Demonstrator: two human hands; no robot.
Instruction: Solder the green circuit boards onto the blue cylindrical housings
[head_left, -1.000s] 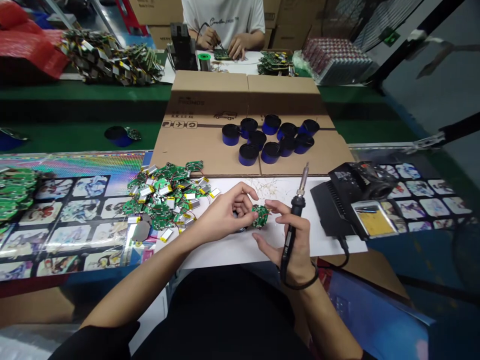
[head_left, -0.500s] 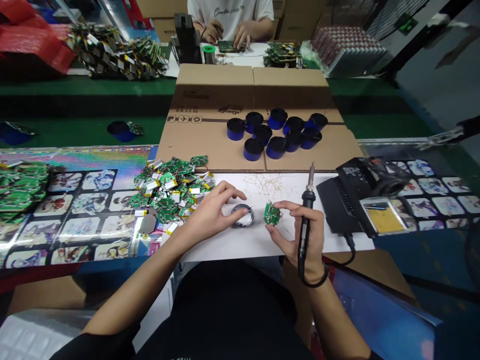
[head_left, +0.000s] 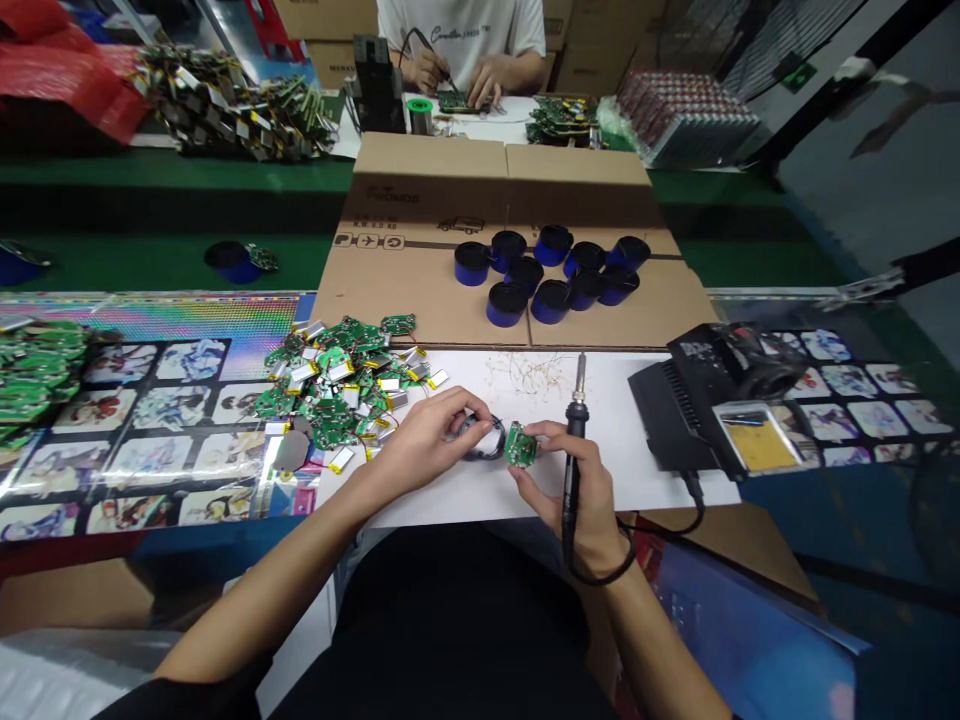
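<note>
My right hand (head_left: 581, 485) pinches a small green circuit board (head_left: 520, 445) between thumb and fingertips. The same hand carries a black soldering iron (head_left: 574, 455), its metal tip pointing up and away from me and its cable looping by the wrist. On the white work surface, just left of the board, stands a round dark cup-like housing (head_left: 491, 443). My left hand (head_left: 439, 430) is over it, thumb and forefinger tips brought together at its rim. Whatever lies between those tips is too small to make out. The left fingers partly cover the housing.
Left of my hand lies a heap of circuit boards with battery cells (head_left: 337, 385). Several blue cups (head_left: 551, 300) stand on cardboard (head_left: 405, 290) ahead. A black soldering station (head_left: 675, 410) with a yellow sponge (head_left: 757, 437) is at right. A co-worker's hands (head_left: 480, 80) work opposite.
My left thumb and forefinger have closed together at the housing's rim. My right hand has moved left with the board and iron, closer to the housing. The co-worker now holds an iron.
</note>
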